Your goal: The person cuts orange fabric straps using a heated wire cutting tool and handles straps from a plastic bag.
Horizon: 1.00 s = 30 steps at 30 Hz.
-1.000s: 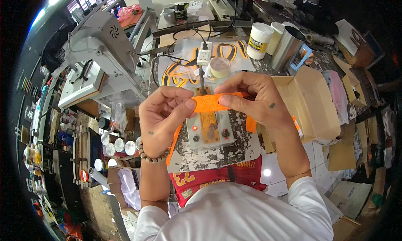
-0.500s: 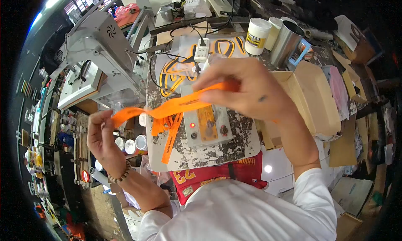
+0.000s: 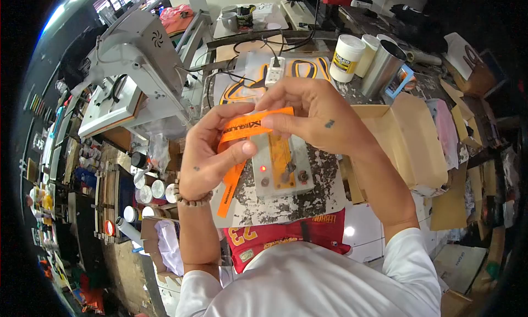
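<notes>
An orange printed ribbon (image 3: 245, 127) with black lettering is stretched between both hands above the worktable (image 3: 324, 198). My right hand (image 3: 313, 116) pinches its right end between thumb and fingers. My left hand (image 3: 206, 154) is closed around the ribbon's left part, with the thumb pointing to the right. Another orange strip end (image 3: 225, 198) hangs or lies below the left hand; whether it joins the held ribbon is hidden. Just beneath the hands lies a pale box-shaped device (image 3: 302, 160) with an orange panel, a lit red lamp and knobs.
A white power strip (image 3: 275, 74) with plugged cables sits behind the hands. At back right stand a labelled white tub (image 3: 347, 57) and a metal cylinder (image 3: 383, 69). An open cardboard box (image 3: 410, 146) is at the right, a heat press machine (image 3: 137, 55) at the left.
My hands have come together over the device; the left moved right and up. The ribbon, twisted and stretched wide before, now shows a short flat length with its lettering readable.
</notes>
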{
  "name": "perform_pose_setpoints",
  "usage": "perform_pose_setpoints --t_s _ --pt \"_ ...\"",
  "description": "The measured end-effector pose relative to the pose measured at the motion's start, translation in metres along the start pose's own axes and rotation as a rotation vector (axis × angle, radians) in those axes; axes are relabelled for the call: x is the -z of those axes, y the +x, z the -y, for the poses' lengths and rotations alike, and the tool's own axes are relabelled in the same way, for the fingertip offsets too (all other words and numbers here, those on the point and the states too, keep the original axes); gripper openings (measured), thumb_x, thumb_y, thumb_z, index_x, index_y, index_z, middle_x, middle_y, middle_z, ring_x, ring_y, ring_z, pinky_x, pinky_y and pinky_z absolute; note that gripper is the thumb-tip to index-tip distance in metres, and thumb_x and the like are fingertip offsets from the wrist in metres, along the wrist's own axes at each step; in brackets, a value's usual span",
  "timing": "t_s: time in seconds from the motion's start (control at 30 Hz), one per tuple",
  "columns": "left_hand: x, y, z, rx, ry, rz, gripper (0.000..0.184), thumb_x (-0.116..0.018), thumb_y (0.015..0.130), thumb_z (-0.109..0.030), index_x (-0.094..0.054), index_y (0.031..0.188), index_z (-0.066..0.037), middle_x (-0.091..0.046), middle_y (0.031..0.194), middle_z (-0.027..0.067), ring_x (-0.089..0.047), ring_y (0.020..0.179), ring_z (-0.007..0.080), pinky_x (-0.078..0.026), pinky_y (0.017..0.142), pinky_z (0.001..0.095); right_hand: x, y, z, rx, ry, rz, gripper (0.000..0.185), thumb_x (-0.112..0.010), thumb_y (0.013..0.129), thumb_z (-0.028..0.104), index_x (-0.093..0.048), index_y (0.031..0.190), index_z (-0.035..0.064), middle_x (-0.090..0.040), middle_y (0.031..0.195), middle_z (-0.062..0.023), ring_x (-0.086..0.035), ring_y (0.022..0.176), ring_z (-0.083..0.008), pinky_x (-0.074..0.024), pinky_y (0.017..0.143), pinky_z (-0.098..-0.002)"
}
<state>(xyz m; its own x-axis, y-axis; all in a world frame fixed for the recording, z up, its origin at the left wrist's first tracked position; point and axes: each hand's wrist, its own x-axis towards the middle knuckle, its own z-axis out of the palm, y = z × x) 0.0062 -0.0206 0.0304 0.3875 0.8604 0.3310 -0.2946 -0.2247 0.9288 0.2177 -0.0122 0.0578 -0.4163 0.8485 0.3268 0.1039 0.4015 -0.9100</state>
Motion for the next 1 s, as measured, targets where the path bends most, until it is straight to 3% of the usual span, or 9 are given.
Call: perform_pose_setpoints --t_s 0.1,0.3,0.67,0.77,1.0 --pt "-0.003 0.011 0.007 0.047 0.121 0.008 0.031 -0.072 0.085 -0.001 -0.061 0.114 0.007 -0.066 0.107 0.0105 -0.062 0.096 0.0109 -0.051 0.082 0.0236 0.005 -0.009 0.003 -0.069 0.096 -0.050 0.018 -0.069 0.088 0.003 -0.063 0.104 -0.0003 -0.063 0.082 -0.0021 -0.061 0.075 -0.0073 -0.0511 0.065 -0.0226" --pt "-0.002 0.014 0.013 0.080 0.036 -0.017 0.031 -0.069 0.086 0.002 -0.060 0.116 0.008 -0.067 0.106 0.0105 -0.064 0.094 0.0114 -0.051 0.080 0.0227 0.012 -0.015 -0.022 -0.037 0.194 -0.169 0.019 -0.070 0.087 0.002 -0.062 0.104 0.0006 -0.061 0.082 -0.0015 -0.061 0.072 -0.0071 -0.0541 0.063 -0.0231" --pt "-0.003 0.015 0.021 0.072 0.170 -0.107 0.020 -0.071 0.084 0.000 -0.066 0.102 0.006 -0.071 0.087 0.0089 -0.067 0.076 0.0122 -0.054 0.071 0.0234 0.015 -0.021 -0.027 -0.090 0.246 -0.166 0.016 -0.068 0.087 0.002 -0.061 0.102 0.0007 -0.062 0.083 -0.0032 -0.064 0.074 -0.0090 -0.0570 0.065 -0.0238" --pt "-0.001 0.016 0.017 0.160 0.105 -0.069 0.020 -0.071 0.084 0.000 -0.065 0.102 0.005 -0.071 0.089 0.0088 -0.067 0.078 0.0107 -0.053 0.070 0.0225 0.013 -0.022 -0.027 -0.098 0.259 -0.172 0.014 -0.067 0.088 0.002 -0.061 0.100 0.0003 -0.063 0.082 -0.0034 -0.064 0.073 -0.0089 -0.0572 0.064 -0.0241" --pt "-0.011 0.016 0.017 0.105 0.107 -0.069 0.020 -0.071 0.084 0.001 -0.064 0.103 0.004 -0.070 0.090 0.0072 -0.065 0.079 0.0092 -0.051 0.069 0.0208 0.008 -0.024 -0.029 -0.139 0.236 -0.135 0.008 -0.064 0.090 0.002 -0.060 0.096 -0.0012 -0.063 0.080 -0.0029 -0.062 0.069 -0.0075 -0.0535 0.063 -0.0228"
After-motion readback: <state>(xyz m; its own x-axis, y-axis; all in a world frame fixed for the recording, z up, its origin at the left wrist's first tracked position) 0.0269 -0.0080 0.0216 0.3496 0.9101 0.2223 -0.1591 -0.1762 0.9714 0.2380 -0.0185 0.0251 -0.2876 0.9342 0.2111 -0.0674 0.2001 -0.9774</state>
